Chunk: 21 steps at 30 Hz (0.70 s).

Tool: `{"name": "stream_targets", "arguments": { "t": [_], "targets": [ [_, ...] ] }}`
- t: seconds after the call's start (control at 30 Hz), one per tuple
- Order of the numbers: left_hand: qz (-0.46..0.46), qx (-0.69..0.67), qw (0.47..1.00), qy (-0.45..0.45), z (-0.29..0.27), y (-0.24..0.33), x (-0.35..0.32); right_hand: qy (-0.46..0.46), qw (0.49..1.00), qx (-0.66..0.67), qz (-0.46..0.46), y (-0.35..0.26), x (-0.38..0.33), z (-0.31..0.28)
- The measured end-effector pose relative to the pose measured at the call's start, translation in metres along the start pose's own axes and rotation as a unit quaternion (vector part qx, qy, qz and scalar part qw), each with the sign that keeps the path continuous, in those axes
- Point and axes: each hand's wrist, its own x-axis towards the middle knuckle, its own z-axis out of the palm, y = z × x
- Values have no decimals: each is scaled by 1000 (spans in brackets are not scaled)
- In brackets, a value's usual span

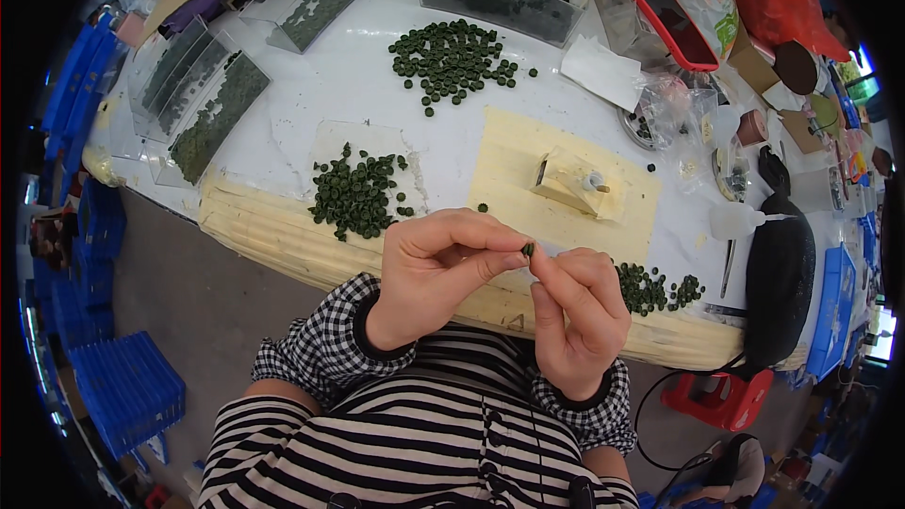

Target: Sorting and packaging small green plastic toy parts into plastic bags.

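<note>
Two hands (429, 264) meet: left (415, 273) pinching one green piece (528, 250), right (586, 320) unclenched, touching it.

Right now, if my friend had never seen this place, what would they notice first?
Probably the left hand near the middle, pinching a tiny dark green piece, with the right hand close beside it. Next might come the big heap of dark green pieces on the white tabletop beyond the hands. Then the bright red-edged phone at upper right, with a red bag farther right.
</note>
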Motion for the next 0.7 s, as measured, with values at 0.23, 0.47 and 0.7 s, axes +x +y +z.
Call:
{"name": "stream_targets", "arguments": {
  "t": [0.23,0.47,0.7],
  "targets": [
    [52,98,994,-16,-2,1,2,-14,1000,-5,-1,1,-2,-4],
    [47,122,991,-23,0,3,3,-36,999,-26,5,-1,-2,-10],
    [11,70,997,-29,0,6,2,-26,995,75,63,0,-4,-9]
  ]
}}
